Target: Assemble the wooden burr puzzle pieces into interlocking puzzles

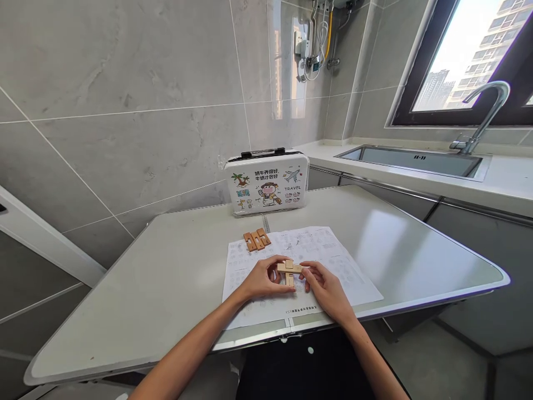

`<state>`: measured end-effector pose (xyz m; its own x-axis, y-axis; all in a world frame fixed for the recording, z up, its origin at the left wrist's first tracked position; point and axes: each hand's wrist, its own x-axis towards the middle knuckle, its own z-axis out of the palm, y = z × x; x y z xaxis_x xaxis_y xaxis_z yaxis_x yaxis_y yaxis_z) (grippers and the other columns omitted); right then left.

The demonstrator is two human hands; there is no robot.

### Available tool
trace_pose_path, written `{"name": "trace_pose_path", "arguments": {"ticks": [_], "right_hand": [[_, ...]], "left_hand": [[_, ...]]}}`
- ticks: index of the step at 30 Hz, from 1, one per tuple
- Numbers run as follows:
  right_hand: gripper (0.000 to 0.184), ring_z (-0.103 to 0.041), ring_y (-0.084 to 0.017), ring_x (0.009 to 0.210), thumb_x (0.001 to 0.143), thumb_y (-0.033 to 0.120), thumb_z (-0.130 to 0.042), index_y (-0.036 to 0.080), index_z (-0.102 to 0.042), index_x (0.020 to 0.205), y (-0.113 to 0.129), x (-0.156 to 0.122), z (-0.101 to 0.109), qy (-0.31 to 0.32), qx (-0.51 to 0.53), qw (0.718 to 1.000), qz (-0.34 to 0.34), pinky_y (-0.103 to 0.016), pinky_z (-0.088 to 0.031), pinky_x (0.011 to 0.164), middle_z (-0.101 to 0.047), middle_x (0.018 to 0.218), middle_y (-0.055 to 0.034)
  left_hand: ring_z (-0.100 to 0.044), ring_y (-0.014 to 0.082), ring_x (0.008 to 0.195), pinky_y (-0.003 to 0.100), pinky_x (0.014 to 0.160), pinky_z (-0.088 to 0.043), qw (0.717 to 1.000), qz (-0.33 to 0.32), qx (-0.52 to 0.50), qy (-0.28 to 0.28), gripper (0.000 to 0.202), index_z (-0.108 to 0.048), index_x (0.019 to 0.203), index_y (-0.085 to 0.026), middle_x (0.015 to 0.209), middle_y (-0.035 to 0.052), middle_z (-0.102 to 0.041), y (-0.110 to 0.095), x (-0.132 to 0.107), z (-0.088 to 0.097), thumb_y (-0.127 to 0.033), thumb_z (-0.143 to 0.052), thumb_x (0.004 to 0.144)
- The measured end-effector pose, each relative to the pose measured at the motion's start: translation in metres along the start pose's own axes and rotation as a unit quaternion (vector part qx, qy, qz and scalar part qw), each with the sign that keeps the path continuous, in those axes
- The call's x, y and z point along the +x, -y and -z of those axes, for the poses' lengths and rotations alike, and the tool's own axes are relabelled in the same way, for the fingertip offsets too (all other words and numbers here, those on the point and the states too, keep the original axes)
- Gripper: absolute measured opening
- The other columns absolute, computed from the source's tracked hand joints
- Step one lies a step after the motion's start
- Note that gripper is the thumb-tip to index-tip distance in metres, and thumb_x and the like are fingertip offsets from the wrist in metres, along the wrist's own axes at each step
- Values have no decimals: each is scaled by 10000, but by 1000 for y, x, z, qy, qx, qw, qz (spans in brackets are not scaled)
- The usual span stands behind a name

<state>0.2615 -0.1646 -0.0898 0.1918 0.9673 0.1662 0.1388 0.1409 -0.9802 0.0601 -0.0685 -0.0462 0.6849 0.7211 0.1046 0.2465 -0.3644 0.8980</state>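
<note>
Between my two hands is a cross-shaped wooden puzzle (pixel 290 269) of pale interlocking blocks, held just above a printed sheet. My left hand (pixel 263 279) is closed round its left side, with the thumb at the lower block and the fingers behind the upper part. On the other side, my right hand (pixel 325 282) pinches the right end of the crosswise block. Several darker brown notched wooden pieces (pixel 257 239) lie side by side at the sheet's upper left corner. The printed sheet (pixel 353 286) with small diagrams lies flat under both hands.
A white case (pixel 266 186) with cartoon prints stands at the back of the folding table (pixel 166 278), near the tiled wall. To the right is a counter with a sink (pixel 416 161) and a tap (pixel 489 114) below a window.
</note>
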Motion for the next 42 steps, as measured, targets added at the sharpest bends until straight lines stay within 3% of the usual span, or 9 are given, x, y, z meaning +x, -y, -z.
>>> {"name": "trace_pose_path", "arguments": {"ticks": [3,9,14,18,22,26,31,36,42], "right_hand": [[491,-654,-196,696,1001,646,-554,207,-657,1197,-1,0,-1,2,-9,1000,1,-332,-558,691,-740,909,-69],[375,-633,-192,684,992,553,-590,241,-679,1181,1,0,-4,24,-140,989,32,-319,-504,635,-723,923,-42],[321,-595,-178,633,948,541,-661,262,-640,1105,7,0,-10,39,-268,962,40,-306,-429,614,-654,824,18],[381,-607,-184,615,896,599,-713,245,-574,920,11,4,-19,26,-351,936,18,-280,-318,557,-604,688,49],[321,-614,-186,590,931,543,-689,243,-579,897,9,9,-25,14,-394,919,28,-275,-264,546,-599,631,51],[194,-640,-191,613,994,435,-615,242,-613,971,4,10,-24,5,-383,923,46,-279,-291,558,-652,663,38],[284,-622,-184,597,1044,511,-521,246,-622,1021,2,7,-17,3,-313,946,88,-293,-385,593,-710,785,6],[360,-593,-206,566,1067,534,-464,235,-630,1179,4,6,-14,27,-263,960,91,-323,-438,607,-683,711,4],[391,-632,-209,711,1076,505,-460,239,-669,1271,6,5,-12,29,-194,973,120,-364,-534,732,-748,1065,-84]], "left_hand": [[-594,146,703,258,623,-457,999,13,-18,-43,783,-671,1307,-178,932,27,-715,5,3,2,-462,-967,641],[-730,279,1074,378,912,-576,991,26,-73,-104,702,-630,1312,-173,1237,135,-754,11,9,7,-470,-909,740],[-736,306,1103,425,959,-574,987,36,-79,-134,711,-618,1315,-160,1235,153,-766,11,9,7,-439,-920,735],[-742,301,1087,409,938,-581,988,37,-72,-129,690,-635,1300,-166,1202,138,-778,9,8,6,-428,-924,731],[-732,291,1109,386,946,-570,990,32,-61,-120,661,-642,1292,-176,1210,125,-775,9,8,7,-431,-912,744],[-722,279,1069,366,893,-564,991,30,-38,-124,674,-640,1300,-176,1208,122,-765,11,8,6,-448,-905,742],[-699,233,903,326,766,-543,991,30,-1,-133,724,-631,1330,-176,1089,89,-757,11,7,5,-458,-910,724],[-605,160,725,275,649,-486,992,15,24,-119,699,-635,1328,-198,995,44,-721,6,5,5,-477,-894,741],[-524,127,635,248,583,-440,995,-3,42,-88,678,-632,1314,-204,892,6,-672,1,2,5,-496,-876,752]]}}
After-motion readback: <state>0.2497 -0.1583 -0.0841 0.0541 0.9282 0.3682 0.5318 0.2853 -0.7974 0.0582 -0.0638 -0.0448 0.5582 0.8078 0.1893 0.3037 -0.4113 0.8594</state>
